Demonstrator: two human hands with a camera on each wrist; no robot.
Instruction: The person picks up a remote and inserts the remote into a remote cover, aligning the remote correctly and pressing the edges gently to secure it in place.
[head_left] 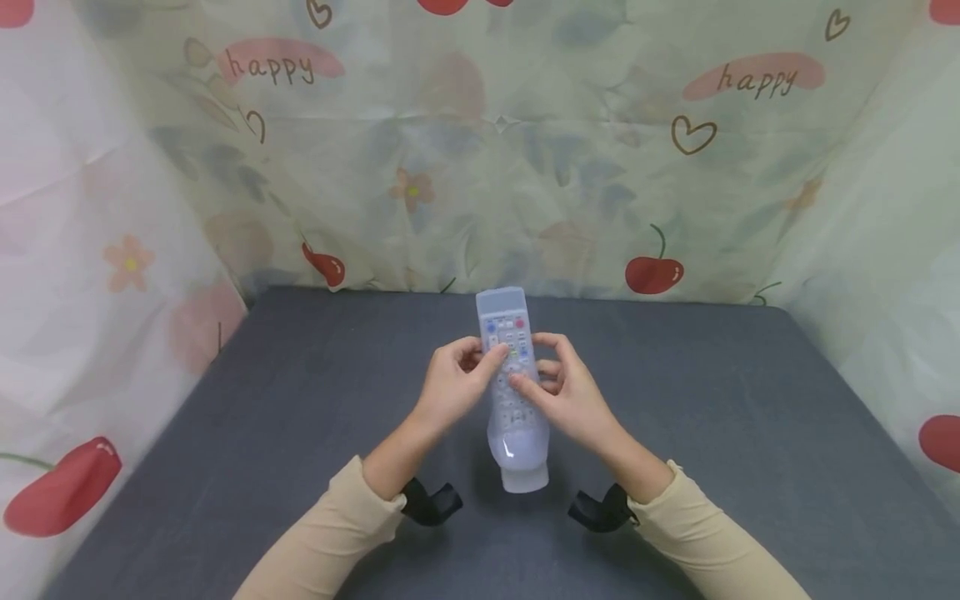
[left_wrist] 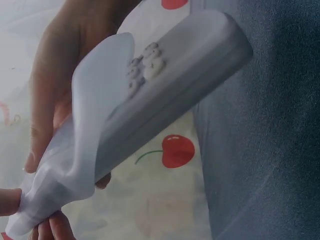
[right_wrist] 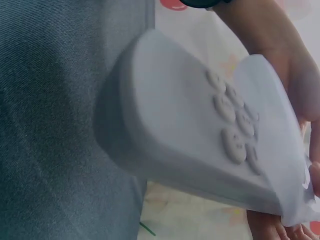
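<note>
Nearest the head cam are two beige sleeves [head_left: 322,533], one per side, w/ black straps [head_left: 431,503] just past the cuffs. Btwn the hands, mid-table, there's a white remote [head_left: 517,412] in a translucent cover [head_left: 517,448], held above the dark grey tabletop [head_left: 697,400]. L hand [head_left: 452,383] grips the left edge, thumb flat on the front, fingers bent round behind. R hand [head_left: 576,400] pinches the right edge a bit lower: thumb on the front, index along the side, the other fingers curled in. Small colored buttons [head_left: 517,339] show thru the cover, incl. a blue & a red one up top; labels too small to read. Cover flares toward the near end, where the remote's plain tip pokes out. Behind, a printed curtain [head_left: 502,192] w/ cherries, hearts & "happy" x2.

L wrist cam: closest is the remote's bare end, running diag. across the view, a few raised grey buttons by the cover's lip. That lip stands away from the remote's face, bunched & creased farther down. L thumb & fingertips pinch it at the bottom left; R hand is opp., higher up, also holding on.

R wrist cam: bare end's v. close again, its rounded corner toward the tabletop, raised buttons next to the lifted lip. L hand's at upper right, partly behind the cover; R fingers curl under the remote at the bottom, partly cut off.
</note>
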